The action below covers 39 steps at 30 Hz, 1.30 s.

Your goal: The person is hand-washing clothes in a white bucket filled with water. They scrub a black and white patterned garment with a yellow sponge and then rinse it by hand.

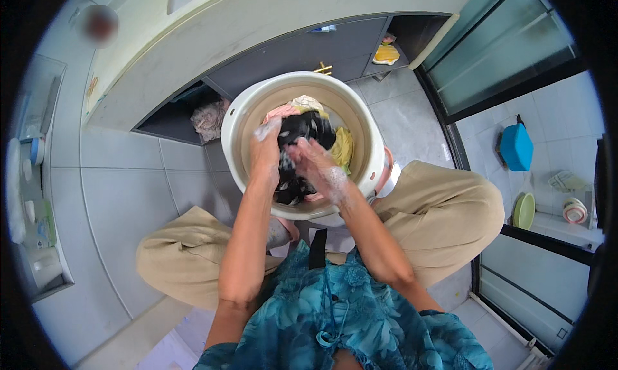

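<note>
A white plastic tub (301,79) with a beige inside stands on the floor between my knees. Black wet cloth (305,128) with suds on it lies in the tub, between my two hands. My left hand (265,145) is at the cloth's left edge with foam on the thumb side; its fingertips are hidden, so its grip cannot be told. My right hand (314,165) lies over the cloth, slightly blurred, fingers extended, foam on its wrist. Yellow cloth (343,148) lies at the right inside the tub, pink cloth (282,111) and white patterned cloth (307,102) at the far side.
Beyond the tub is a grey cabinet (289,56) under a pale countertop (203,46). Crumpled cloth (208,120) sits in its left opening. On the right is a black-framed glass door (502,56), with a blue container (516,147) and a green basin (524,210) beyond its frame.
</note>
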Each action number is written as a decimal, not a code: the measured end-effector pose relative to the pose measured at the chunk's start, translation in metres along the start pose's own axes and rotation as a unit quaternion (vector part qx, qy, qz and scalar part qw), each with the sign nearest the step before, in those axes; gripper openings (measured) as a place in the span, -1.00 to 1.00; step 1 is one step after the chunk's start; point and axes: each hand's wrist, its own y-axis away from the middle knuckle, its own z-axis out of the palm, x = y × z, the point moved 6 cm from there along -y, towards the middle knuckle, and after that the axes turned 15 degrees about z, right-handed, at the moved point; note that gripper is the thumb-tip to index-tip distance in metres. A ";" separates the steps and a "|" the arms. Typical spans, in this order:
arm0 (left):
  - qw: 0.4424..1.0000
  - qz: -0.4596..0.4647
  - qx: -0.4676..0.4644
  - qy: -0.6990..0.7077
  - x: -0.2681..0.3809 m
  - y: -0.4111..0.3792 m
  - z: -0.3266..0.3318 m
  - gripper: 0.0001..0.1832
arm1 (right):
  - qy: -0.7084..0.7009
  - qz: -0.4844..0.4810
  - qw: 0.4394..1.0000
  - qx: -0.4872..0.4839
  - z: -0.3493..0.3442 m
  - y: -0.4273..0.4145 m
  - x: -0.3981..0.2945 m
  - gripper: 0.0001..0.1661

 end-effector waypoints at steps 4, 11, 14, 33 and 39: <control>0.980 0.056 -0.175 -0.081 0.031 0.012 0.030 -0.59 | 0.073 0.022 0.997 -0.002 0.005 0.015 -0.020 -0.39; 0.823 -0.055 -0.291 -0.484 -0.029 0.011 -0.044 -0.32 | -0.088 -0.001 0.992 0.087 -0.020 0.018 -0.033 -0.66; 0.683 0.049 -0.228 -0.692 -0.050 0.047 -0.038 -0.30 | -0.069 -0.026 0.994 0.078 0.007 0.031 -0.050 -0.66; 0.809 0.373 -0.197 -0.409 0.048 0.090 0.016 -0.50 | 0.523 -0.155 0.722 0.425 -0.066 -0.012 -0.044 -0.62; 0.807 0.409 -0.150 -0.399 0.003 0.067 0.044 -0.53 | 0.354 -0.199 0.862 0.302 -0.077 -0.023 -0.026 -0.55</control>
